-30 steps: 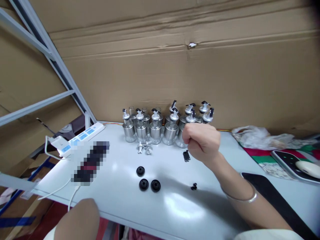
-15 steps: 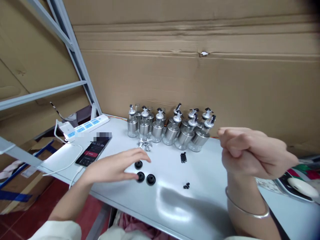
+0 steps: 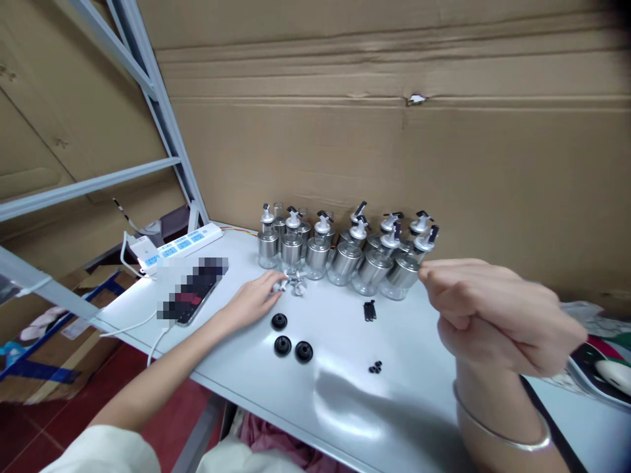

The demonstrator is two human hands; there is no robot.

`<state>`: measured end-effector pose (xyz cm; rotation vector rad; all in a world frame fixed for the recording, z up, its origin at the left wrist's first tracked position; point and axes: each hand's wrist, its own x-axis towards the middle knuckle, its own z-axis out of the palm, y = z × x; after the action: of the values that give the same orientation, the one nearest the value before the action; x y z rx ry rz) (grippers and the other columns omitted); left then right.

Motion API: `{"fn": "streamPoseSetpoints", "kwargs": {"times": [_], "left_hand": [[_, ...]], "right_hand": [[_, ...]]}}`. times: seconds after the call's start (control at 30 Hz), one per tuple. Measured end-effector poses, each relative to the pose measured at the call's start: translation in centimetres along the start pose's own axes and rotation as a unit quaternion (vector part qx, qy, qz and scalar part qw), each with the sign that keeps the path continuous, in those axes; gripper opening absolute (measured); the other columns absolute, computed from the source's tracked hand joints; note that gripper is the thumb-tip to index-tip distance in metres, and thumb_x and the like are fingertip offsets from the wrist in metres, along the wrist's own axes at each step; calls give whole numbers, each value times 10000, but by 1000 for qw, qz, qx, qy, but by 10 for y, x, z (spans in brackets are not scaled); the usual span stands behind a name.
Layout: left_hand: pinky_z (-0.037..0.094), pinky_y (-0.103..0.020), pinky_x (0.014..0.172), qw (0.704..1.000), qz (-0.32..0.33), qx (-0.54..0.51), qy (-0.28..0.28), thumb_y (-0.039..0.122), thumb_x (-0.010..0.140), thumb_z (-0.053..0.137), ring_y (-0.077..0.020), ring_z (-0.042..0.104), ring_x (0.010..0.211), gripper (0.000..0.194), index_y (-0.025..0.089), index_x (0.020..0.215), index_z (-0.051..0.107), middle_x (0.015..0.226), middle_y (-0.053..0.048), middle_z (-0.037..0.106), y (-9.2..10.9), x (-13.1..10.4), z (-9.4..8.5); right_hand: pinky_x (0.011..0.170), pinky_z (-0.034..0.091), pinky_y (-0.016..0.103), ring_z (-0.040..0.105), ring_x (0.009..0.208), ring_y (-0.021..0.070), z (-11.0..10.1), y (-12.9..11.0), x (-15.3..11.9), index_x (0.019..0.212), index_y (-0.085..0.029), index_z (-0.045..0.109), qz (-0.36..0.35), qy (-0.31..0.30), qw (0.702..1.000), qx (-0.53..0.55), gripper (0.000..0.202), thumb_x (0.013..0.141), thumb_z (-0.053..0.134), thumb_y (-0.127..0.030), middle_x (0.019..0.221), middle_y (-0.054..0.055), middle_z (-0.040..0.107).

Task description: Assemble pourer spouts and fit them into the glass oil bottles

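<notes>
My left hand (image 3: 256, 299) is at a small group of silver pourer tops (image 3: 296, 285), with thumb and fingertips closed about the nearest one. On the near side of it lie three black round stoppers (image 3: 304, 352) with ridged rims. My right hand (image 3: 503, 315) is raised above the table's right side, curled into a fist; whatever it may hold is hidden. Behind the loose tops stand several glass bottles with steel sleeves (image 3: 346, 261), many fitted with silver pourers and black flip caps. Small black flaps (image 3: 369, 311) and tiny black caps (image 3: 375, 367) lie in two groups mid-table.
A phone (image 3: 197, 292) with a cable and a white power strip (image 3: 190, 244) lie at the left, beside a grey metal frame (image 3: 172, 125). Cardboard (image 3: 315, 144) walls off the back. A white mouse (image 3: 614, 376) sits at the far right.
My left hand has moved away from the black stoppers, forward to the silver pourer tops, and its fingers have closed in. My right fist stays raised. The view has shifted slightly.
</notes>
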<state>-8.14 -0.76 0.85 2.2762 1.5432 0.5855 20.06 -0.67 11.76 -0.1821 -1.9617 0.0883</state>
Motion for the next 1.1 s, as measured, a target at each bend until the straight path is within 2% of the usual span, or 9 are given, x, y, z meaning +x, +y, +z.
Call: {"fn": "streamPoseSetpoints", "kwargs": {"times": [0.1,0.17,0.33,0.57,0.63,0.73,0.87,0.97,1.1], "left_hand": [[454,-365,919,999,-20,29,20,262,897,452,-235,587,1035,391,201,1282,435,1310,-100,493,-8,13,5],[462,-351,897,999,-22,36,25,257,901,449,-225,592,1015,370,207,1267,449,1267,-86,534,-15,20,8],[471,-307,800,999,-11,28,30,239,904,432,-199,602,844,181,192,975,592,957,-54,641,-24,31,11],[442,-298,775,995,43,-60,64,250,853,509,-169,552,743,108,183,850,594,844,-39,593,4,29,9],[436,-295,764,989,49,-106,95,287,867,499,-166,534,743,142,179,823,579,814,-40,568,16,31,11],[432,-272,711,970,34,-190,150,318,883,486,-146,506,700,174,176,791,526,746,-18,517,33,38,19],[409,-219,568,932,-9,-306,195,390,920,439,-103,457,573,236,181,815,464,665,28,454,52,41,30],[393,-208,565,913,-24,-352,205,417,904,484,-94,439,560,266,178,788,466,626,43,436,57,34,33],[383,-210,587,904,-32,-372,211,432,890,520,-95,435,574,298,175,747,472,616,41,440,53,27,33]], "right_hand": [[439,157,285,193,418,110,-3,-2,4,566,-217,317,13,13,998,60,314,781,437,-23,517,-27,228],[438,156,289,197,419,116,-5,-3,6,572,-217,327,25,-3,998,60,305,797,403,-26,514,-24,233],[450,142,293,202,455,113,-2,2,8,606,-216,321,4,4,1000,23,308,786,378,27,538,-22,236],[433,166,272,206,439,114,8,17,5,619,-225,288,21,-35,999,-7,312,698,367,66,519,-39,243],[418,187,263,220,422,115,9,21,4,613,-228,270,31,-78,996,-28,290,663,352,46,493,-46,253],[403,237,236,261,385,105,14,25,3,600,-222,317,116,-195,968,-108,219,702,345,-30,452,-56,295],[442,289,216,428,415,105,25,30,-1,791,-202,552,283,-319,886,-181,117,856,511,-290,524,-48,496],[488,324,215,528,515,125,36,36,-3,862,-203,583,324,-356,863,-154,173,890,534,-366,637,-21,599],[491,314,219,542,533,127,46,42,-4,804,-191,564,329,-366,861,-130,152,915,527,-289,646,-23,623]]}}
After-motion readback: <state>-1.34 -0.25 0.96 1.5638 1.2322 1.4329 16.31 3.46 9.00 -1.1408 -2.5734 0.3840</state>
